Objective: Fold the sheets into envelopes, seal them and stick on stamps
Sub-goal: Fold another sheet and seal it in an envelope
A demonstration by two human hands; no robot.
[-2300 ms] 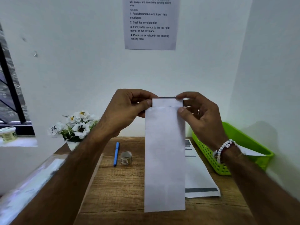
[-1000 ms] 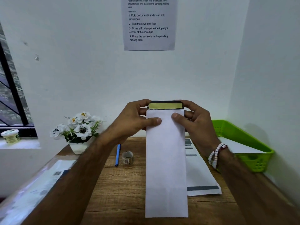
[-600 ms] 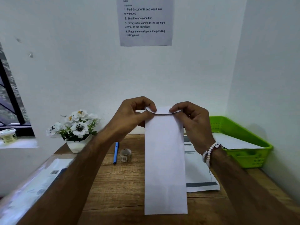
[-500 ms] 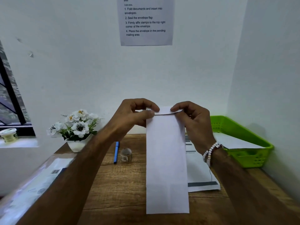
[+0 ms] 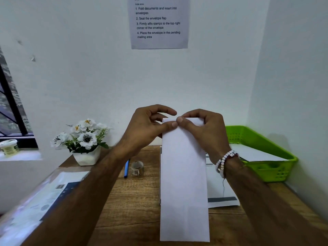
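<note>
Head view: the long white envelope (image 5: 184, 183) stands on end above the wooden worktop (image 5: 134, 201), its lower end nearest the camera and held by nothing. Whether that end touches the wood cannot be told. With so much paper loose below the grip, it could swing or buckle while the flap is pressed, and the flap could seal askew or creased. Pressure appears to fall only at the middle of the flap, so its outer corners may stay unstuck and lift later. No stamp shows on the visible face.

At the envelope's top end, the left hand (image 5: 147, 128) and the right hand (image 5: 204, 132) both pinch it. Their thumbs meet on the front at the flap's middle, with the fingers curled behind. The envelope hangs down from both hands towards the worktop's front edge.

Beyond, a printed sheet (image 5: 221, 192) lies flat behind the envelope. A pen (image 5: 126, 168) and a small roll (image 5: 137, 168) lie further back, near the middle. A green basket (image 5: 262, 139) holding paper sits in the far right corner.
</note>
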